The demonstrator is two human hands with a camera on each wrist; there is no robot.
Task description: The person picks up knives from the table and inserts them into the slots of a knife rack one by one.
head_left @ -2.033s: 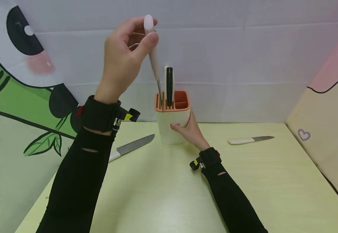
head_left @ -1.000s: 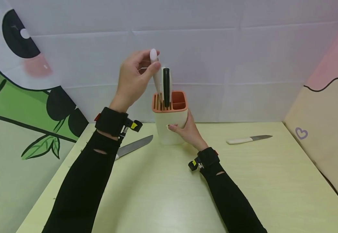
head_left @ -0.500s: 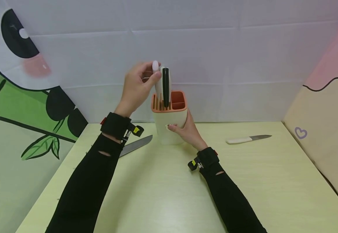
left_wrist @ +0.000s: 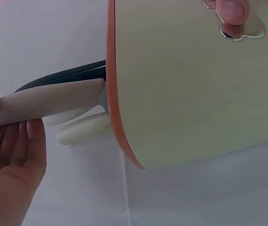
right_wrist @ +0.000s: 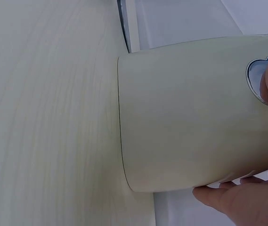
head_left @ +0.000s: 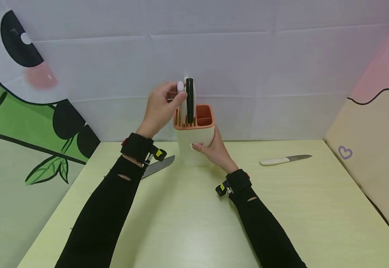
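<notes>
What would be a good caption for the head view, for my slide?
Left hand pinches a white knife handle standing in the knife block, which the right hand steadies; two knives lie on the table.

A: The block is cream with an orange top rim, and the handle in it is off-white, with a black one just at its 3 o'clock.

B: And the table?

A: Pale yellow-green with a faint wood grain. At the block's 3 o'clock a knife has a white handle and grey blade.

B: The backdrop?

A: White, with a green and black panda print at 9 o'clock. Both sleeves are black.
</notes>
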